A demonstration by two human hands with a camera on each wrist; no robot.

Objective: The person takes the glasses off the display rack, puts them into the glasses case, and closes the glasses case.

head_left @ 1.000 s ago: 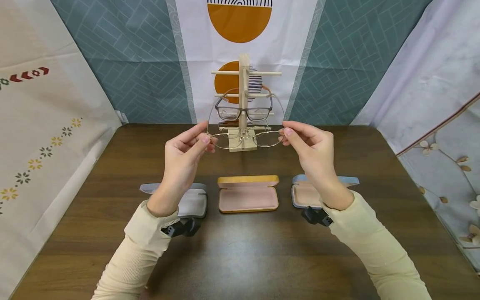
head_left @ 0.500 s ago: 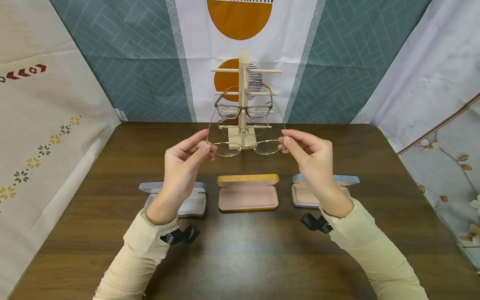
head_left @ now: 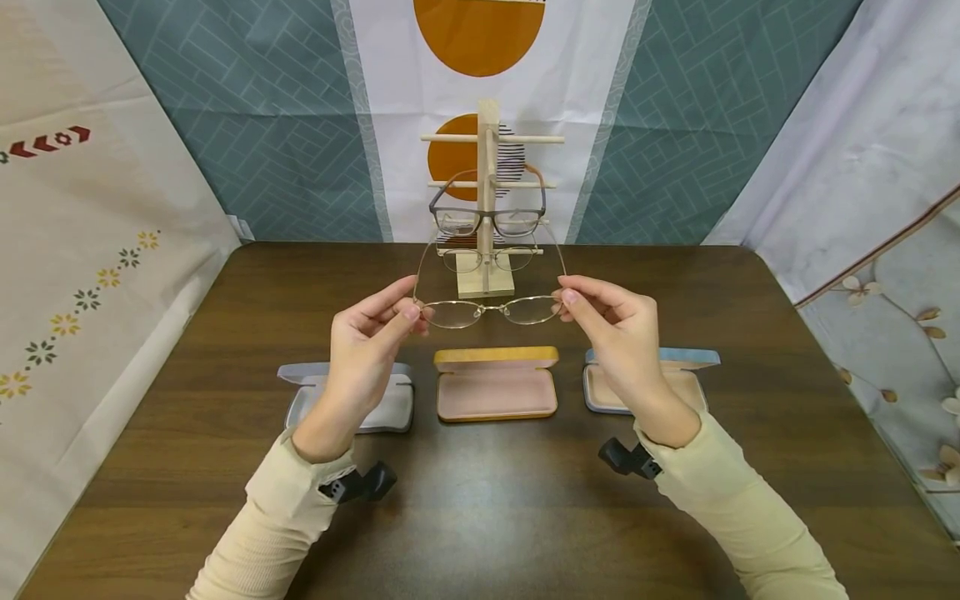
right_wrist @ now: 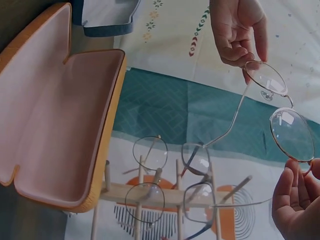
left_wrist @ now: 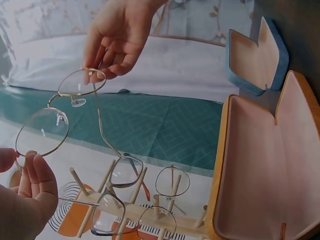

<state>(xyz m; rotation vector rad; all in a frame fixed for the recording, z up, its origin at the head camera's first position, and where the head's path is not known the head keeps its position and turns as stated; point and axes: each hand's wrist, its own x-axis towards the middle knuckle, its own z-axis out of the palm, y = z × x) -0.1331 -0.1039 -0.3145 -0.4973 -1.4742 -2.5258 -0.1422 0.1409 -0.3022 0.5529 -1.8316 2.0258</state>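
Note:
A pair of thin gold-rimmed eyeglasses [head_left: 491, 307] is held up in the air between both hands, temples unfolded and pointing toward the rack. The left hand [head_left: 367, 342] pinches the frame at its left hinge between thumb and fingers. At the opposite hinge, the right hand [head_left: 618, 333] grips it the same way. Both round lenses [left_wrist: 42, 132] show in the left wrist view. Below and nearer the person lies an open yellow glasses case [head_left: 495, 396] with pink lining and nothing inside.
Behind the eyeglasses stands a wooden display rack [head_left: 487, 125] with pegs. It carries dark-framed glasses [head_left: 517, 223] above and thin wire glasses [head_left: 462, 262] below. Open grey [head_left: 386, 404] and blue [head_left: 682, 387] cases flank the yellow one, partly hidden by the arms. Cloth hangs around the table.
Both hands have drawn the gold-rimmed eyeglasses down in the head view, away from the rack; the lenses no longer overlap the wire glasses. The grip is unchanged, and the view shifts slightly.

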